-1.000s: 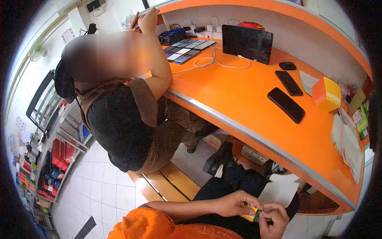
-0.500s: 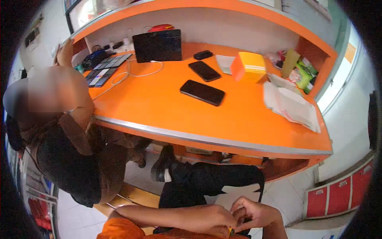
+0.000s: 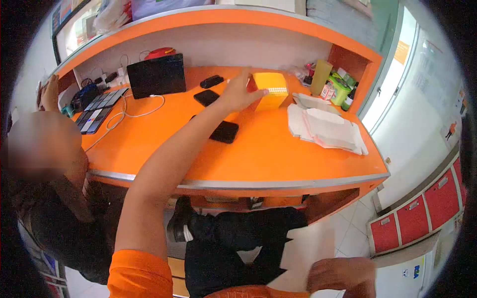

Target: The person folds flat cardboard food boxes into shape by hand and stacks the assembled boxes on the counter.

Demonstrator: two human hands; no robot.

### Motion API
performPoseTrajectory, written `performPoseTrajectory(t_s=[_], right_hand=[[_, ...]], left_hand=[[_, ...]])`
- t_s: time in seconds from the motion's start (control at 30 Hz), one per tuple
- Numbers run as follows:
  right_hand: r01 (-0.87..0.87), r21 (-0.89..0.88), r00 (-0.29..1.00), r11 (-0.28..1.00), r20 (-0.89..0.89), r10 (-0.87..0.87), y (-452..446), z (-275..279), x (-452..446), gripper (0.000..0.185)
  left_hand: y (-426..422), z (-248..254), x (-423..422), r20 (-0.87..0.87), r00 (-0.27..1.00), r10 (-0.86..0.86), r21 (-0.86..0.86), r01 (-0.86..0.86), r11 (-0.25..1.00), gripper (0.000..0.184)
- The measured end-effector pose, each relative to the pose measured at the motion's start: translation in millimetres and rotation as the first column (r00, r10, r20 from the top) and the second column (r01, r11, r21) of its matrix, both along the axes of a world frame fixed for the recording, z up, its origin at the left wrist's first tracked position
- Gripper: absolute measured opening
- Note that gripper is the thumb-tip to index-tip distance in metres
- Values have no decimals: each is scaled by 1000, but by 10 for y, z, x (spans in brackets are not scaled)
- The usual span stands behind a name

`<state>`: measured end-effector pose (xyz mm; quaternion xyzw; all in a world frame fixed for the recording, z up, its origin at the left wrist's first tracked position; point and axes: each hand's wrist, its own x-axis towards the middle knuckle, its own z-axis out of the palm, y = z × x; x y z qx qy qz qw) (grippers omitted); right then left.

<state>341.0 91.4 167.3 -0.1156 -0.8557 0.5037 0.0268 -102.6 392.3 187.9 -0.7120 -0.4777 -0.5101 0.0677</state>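
While my left hand (image 3: 235,97) is half open at the yellow box (image 3: 271,102), likely light card best gripped by opposite sides, what my right hand (image 3: 343,274) holds is unclear.

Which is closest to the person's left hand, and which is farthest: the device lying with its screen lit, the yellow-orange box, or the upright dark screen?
From the left hand:
1. Yellow-orange box, right at the thumb, on its right.
2. Upright dark screen, off to its left.
3. Device with the lit screen, farther left, lying flat.
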Motion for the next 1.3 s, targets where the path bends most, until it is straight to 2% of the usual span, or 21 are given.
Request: performPoseTrajectory(t_s=[0.03, 0.07, 0.13, 0.2, 0.27, 0.33, 0.37, 0.43, 0.5, 0.57, 0.63, 0.73, 0.8, 0.83, 0.9, 0.93, 1.0, 1.03, 1.07, 1.17, 1.3], right_hand=[[40, 151, 998, 988, -61, -32, 33, 196, 69, 5], [158, 293, 979, 943, -167, -112, 22, 394, 140, 7], [400, 497, 896, 770, -389, -214, -94, 806, 263, 14], [583, 640, 812, 500, -470, -346, 12, 1025, 172, 17], [627, 766, 698, 140, -472, -539, 359, 1283, -84, 17], [513, 857, 778, -54, -491, -392, 807, 1632, -525, 12], [428, 900, 887, -87, -436, -154, 1056, 1802, -790, 18], [545, 834, 822, 92, -509, -254, 1676, 1705, -1046, 15], [559, 793, 827, 242, -510, -236, 2230, 1613, -1354, 13], [537, 786, 835, 306, -546, -61, 2827, 1383, -1549, 15], [521, 736, 844, 432, -521, -129, 3217, 1140, -1664, 24], [567, 704, 820, 427, -530, -215, 3574, 778, -1749, 31], [568, 757, 819, 322, -557, -138, 3637, 599, -1766, 33], [568, 778, 820, 268, -564, -98, 3657, 548, -1780, 35], [529, 807, 848, 261, -510, -142, 3666, 493, -1791, 33], [510, 820, 860, 260, -481, -171, 3626, 450, -1785, 33], [593, 766, 802, 248, -588, -104, 3532, 353, -1847, 34], [631, 737, 768, 241, -637, -65, 3507, 329, -1852, 37], [597, 788, 802, 151, -592, -86, 3577, 264, -1820, 48], [660, 692, 749, 293, -637, -183, 3524, 193, -1890, 50], [678, 674, 730, 293, -663, -166, 3447, 266, -1913, 48]], left_hand=[[32, 1, -26, 51, 994, -93, -139, 99, 985, 62], [-10, 54, 10, 77, 992, -103, -170, 115, 979, 60], [-220, 108, 106, 139, 983, -119, -250, 151, 956, 56], [-269, 57, 149, 28, 979, -204, -115, 206, 972, 52], [-374, 89, 215, -60, 957, -285, 21, 287, 958, 43], [-469, 84, 245, -166, 947, -275, 3, 279, 960, 40], [-494, 72, 260, -219, 936, -275, -9, 280, 960, 38], [-460, 2, 273, -252, 921, -298, -22, 303, 953, 32], [-395, -82, 273, -255, 921, -294, -79, 283, 956, 31], [-371, -107, 244, -245, 921, -304, -38, 304, 952, 29], [-412, -84, 230, -276, 928, -249, 40, 269, 962, 28], [-541, -11, 254, -331, 940, -85, 206, 160, 965, 27], [-561, 9, 291, -328, 944, -19, 297, 122, 947, 25], [-555, 35, 288, -350, 937, -24, 319, 143, 937, 27], [-516, 43, 285, -393, 919, -40, 351, 191, 917, 33], [-473, -3, 284, -383, 920, -83, 242, 187, 952, 39], [-432, -52, 292, -348, 923, -165, 22, 184, 983, 49], [-444, -60, 310, -340, 925, -172, 22, 190, 981, 53], [-463, -63, 319, -330, 928, -175, 25, 194, 981, 56], [-466, -56, 333, -333, 928, -165, 74, 200, 977, 59], [-492, -9, 279, -331, 923, -196, 15, 213, 977, 57]])
